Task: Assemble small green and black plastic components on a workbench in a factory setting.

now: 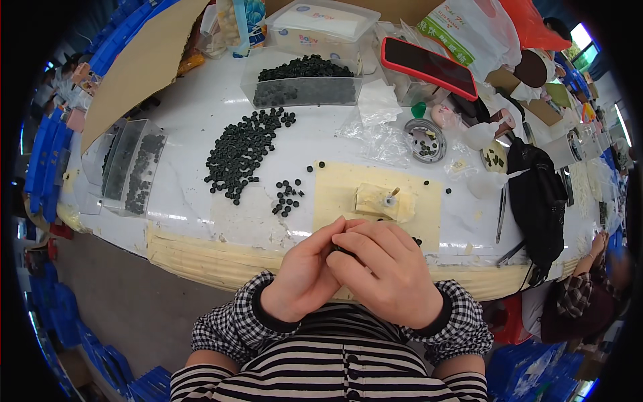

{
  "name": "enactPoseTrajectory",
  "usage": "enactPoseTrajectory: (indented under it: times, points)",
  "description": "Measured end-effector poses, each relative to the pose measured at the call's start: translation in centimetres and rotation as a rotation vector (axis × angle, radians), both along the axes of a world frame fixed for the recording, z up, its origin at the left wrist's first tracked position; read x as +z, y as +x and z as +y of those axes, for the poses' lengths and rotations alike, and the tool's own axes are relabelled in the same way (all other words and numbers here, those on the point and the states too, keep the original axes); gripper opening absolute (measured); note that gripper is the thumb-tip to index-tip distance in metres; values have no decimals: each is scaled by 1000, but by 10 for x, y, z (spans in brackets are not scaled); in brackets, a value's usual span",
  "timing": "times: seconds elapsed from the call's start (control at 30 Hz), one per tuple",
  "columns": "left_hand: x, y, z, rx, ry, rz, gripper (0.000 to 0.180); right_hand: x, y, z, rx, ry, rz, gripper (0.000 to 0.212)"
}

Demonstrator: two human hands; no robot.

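At the far left I see clear plastic trays [130, 167] holding small black discs, standing on the white table [194, 120]. Right of them lies a loose heap of black discs [242, 153], with a smaller cluster [287, 197] just beside the yellow mat [341, 187]. Behind the heap stands a clear bin [305, 84] piled with the same discs.

My left hand [305, 271] and right hand [388, 271] meet over the table's near edge, fingertips pressed together around one small dark piece [343, 250], mostly hidden between them; both hands are pinching it, though I cannot tell which carries the grip. I judge this to be the fitting or checking of a single disc, held close to the body. The next move looks to call for fine fingertip control rather than reach.

Just beyond the hands sits a pale block fixture [383, 201] with an upright pin. Further right are a metal ring dish [425, 139], a red phone [429, 67] and tweezers [502, 214].
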State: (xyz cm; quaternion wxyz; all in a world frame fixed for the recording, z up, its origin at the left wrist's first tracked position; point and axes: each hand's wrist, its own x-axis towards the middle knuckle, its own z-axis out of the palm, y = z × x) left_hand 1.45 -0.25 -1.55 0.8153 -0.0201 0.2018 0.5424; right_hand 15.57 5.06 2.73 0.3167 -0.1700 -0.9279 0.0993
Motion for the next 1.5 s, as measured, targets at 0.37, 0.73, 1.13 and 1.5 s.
enactPoseTrajectory:
  times: [0.37,0.73,1.13,1.5]
  points:
    - [15,-5,-2,-96,-36,208,23,-15,11,5,-155,-361,264,45]
    - [11,-12,-4,-76,38,281,15,-18,13,7,-96,-230,207,42]
    - [17,-14,-4,-74,87,453,17,-10,12,4,-213,-223,230,42]
    - [13,-11,-2,-42,124,458,15,-13,14,4,-207,-189,288,35]
